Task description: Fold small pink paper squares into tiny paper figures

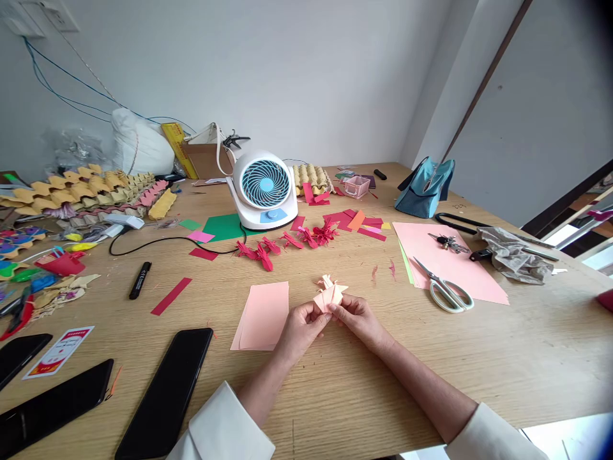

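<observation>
A folded pale pink paper piece [329, 296], with pointed tips sticking up, is held above the wooden table between both hands. My left hand [306, 322] pinches its lower left side. On its lower right side, the thumb and fingers of my right hand [357, 316] are closed. The fingertips of the two hands nearly meet beneath the paper. Flat pink sheets [263, 316] lie just left of my left hand. Red cut-paper shapes [287, 241] form a row beyond the hands.
A white fan [265, 185] stands behind the red shapes. Scissors [446, 287] rest partly on larger pink paper [445, 255] at right. A black phone [165, 393], a marker [140, 280] and a red strip [171, 296] lie left. A blue bag [424, 188] stands at back right.
</observation>
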`<state>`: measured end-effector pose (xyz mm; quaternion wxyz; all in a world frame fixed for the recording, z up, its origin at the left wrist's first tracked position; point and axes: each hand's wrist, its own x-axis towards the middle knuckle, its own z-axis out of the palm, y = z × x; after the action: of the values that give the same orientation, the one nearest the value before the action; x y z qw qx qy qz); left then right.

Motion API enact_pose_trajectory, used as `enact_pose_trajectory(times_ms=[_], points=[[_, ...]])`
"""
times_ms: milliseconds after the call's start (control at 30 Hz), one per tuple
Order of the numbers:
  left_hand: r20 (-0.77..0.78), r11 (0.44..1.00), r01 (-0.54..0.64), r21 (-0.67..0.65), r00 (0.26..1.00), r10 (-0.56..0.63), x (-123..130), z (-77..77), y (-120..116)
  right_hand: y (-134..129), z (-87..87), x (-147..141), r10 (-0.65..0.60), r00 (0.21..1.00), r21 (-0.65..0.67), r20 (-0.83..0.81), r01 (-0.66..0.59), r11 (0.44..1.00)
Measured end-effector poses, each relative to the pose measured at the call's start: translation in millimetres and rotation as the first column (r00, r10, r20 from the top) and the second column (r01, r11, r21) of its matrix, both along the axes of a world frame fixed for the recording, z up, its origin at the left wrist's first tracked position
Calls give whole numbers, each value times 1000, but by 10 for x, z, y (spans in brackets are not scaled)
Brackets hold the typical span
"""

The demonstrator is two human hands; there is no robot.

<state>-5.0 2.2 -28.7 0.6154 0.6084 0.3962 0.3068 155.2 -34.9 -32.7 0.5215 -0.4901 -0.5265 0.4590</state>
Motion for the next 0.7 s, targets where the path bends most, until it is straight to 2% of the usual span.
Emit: enact_pose_trajectory(times_ms=[167,333,533,700], points=[[-30,998,67,5,997,-67,-10,-80,27,-6,24,5,-14,999,39,37,13,999],[7,991,125,-35,992,-125,-64,-15,92,-10,10,49,3,994,55,109,-9,998],[142,997,4,-74,990,7,-93,97,122,-50,-45,37,51,973,79,223,-70,994],[118,995,6,-99,993,6,-85,144,85,-96,1,3,97,940,67,327,-125,990]])
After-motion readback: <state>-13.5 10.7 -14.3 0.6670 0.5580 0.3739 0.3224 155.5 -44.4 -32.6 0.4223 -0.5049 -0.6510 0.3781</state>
